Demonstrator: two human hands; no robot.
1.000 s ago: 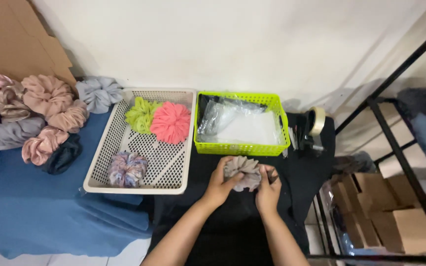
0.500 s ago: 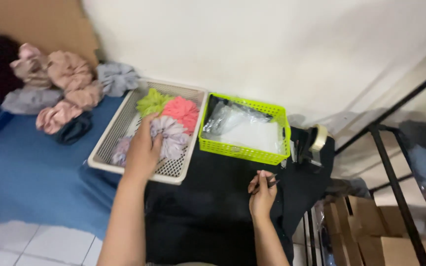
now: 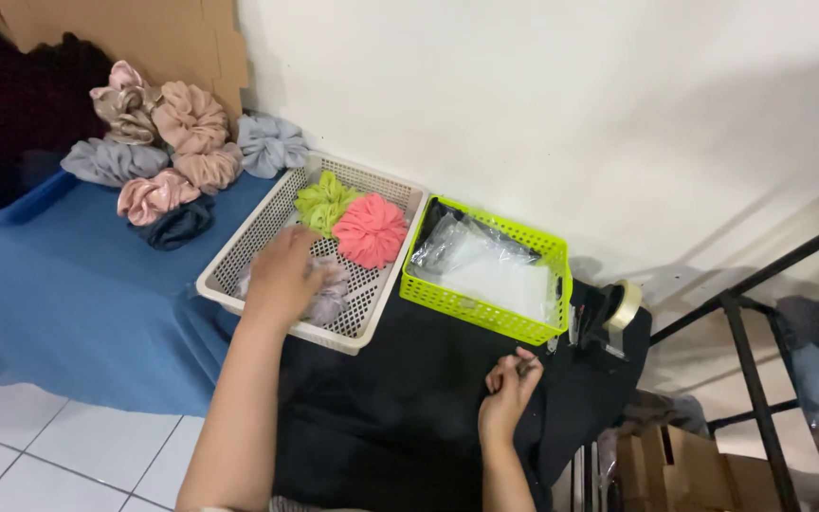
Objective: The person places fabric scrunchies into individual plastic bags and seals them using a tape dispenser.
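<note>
In the perforated white tray (image 3: pixel 386 313) — left hand (image 3: pixel 282 275) on a ruffled grey scrunchie (image 3: pixel 329 301).

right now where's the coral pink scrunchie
In the head view, the coral pink scrunchie lies in the far right of the beige perforated tray, beside the lime green scrunchie, beyond the left hand.

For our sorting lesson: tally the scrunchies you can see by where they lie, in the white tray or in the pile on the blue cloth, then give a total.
In the white tray: 3 (green, coral, greyish one under the left hand)
Pile on the blue cloth: 7
Total: 10
</note>
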